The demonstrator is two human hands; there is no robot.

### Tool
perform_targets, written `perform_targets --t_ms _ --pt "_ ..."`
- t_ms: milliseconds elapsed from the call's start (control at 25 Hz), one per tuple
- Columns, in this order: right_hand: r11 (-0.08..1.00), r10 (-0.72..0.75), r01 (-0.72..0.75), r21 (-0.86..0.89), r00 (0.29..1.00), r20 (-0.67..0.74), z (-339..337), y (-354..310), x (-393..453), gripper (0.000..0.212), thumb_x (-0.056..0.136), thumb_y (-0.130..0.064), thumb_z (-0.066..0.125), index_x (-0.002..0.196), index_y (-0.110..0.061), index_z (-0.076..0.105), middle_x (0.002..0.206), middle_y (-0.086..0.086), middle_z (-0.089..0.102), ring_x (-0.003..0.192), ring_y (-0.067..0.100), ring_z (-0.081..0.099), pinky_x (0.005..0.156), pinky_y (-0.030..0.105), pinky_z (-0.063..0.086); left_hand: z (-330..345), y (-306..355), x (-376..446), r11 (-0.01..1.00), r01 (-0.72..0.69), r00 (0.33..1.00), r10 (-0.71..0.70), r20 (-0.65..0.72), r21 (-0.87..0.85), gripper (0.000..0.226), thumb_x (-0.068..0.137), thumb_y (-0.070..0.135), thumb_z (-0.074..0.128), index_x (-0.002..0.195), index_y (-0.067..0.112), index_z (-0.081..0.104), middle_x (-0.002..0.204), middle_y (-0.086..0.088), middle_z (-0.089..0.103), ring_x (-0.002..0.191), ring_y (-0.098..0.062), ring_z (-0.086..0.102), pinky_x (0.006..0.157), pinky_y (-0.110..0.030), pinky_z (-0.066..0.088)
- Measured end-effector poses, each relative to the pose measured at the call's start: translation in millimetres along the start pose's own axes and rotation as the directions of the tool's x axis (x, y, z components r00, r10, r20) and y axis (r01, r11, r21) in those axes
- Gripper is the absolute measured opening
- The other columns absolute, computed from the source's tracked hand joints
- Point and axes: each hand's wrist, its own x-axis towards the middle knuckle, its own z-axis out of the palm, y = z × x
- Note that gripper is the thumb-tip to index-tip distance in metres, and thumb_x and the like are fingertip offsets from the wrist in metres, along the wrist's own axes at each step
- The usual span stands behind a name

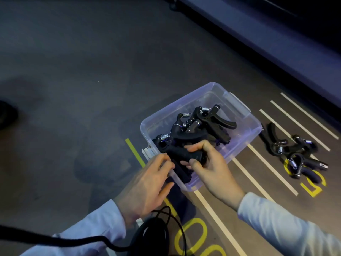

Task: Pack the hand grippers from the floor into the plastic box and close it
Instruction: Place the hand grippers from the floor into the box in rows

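- While both hands work at the near corner of the plastic box (245,115), the right hand (208,167) grips a black hand gripper (182,156) by its handle, thumb and fingers curled round it, just above the box's near rim.
- The left hand (147,183) is at about eight o'clock from the box; its fingertips touch the same gripper, but whether they curl round it or only press on it cannot be told.
- The box is clear, open on top, and sits on the dark floor (73,61) near the middle of the view.
- Inside it lies a heap of black grippers with silver springs (201,122), tangled together toward its far side.
- At three o'clock from the box, a small pile of grippers on the floor (295,154) lies apart from it, across white stripes (273,170) and yellow markings.
- At six o'clock, a black cable (73,241) loops past the light sleeves.
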Motion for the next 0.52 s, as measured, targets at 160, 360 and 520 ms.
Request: perform_targets --t_ms 160,360,520 --pt "0.765 -0.058 0.136 -0.630 0.988 0.144 -11 7 -3 0.040 0.082 -0.022 0.062 0.121 -0.022 0.051 0.109 -0.003 0.067 0.104 0.016 0.061 0.082 0.020 0.041 -11 5 10 0.997 0.057 0.997 -0.059 -0.043 -0.045 0.030 0.082 0.018 0.057 0.109 0.016 0.043 0.112 0.004 0.041 0.097 -0.012 0.049 0.081 -0.032 0.047" --pt "0.686 0.007 0.133 -0.716 0.982 0.188 1 7 2 0.046 0.084 -0.024 0.060 0.126 -0.027 0.044 0.120 -0.002 0.062 0.114 0.021 0.056 0.088 0.029 0.043 -9 0 18 0.945 0.074 0.997 -0.081 0.009 0.318 0.051 0.084 0.040 0.039 0.128 0.017 0.051 0.132 -0.016 0.050 0.117 -0.032 0.054 0.094 -0.043 0.045" --pt "0.682 0.040 0.151 -0.716 0.969 0.242 13 11 8 0.053 0.083 -0.026 0.056 0.133 -0.030 0.038 0.122 0.005 0.060 0.114 0.032 0.056 0.089 0.039 0.048 -12 -2 25 0.867 0.097 0.982 -0.163 0.094 0.489 0.053 0.082 0.048 0.032 0.115 0.022 0.065 0.123 -0.015 0.061 0.116 -0.029 0.057 0.090 -0.054 0.043"
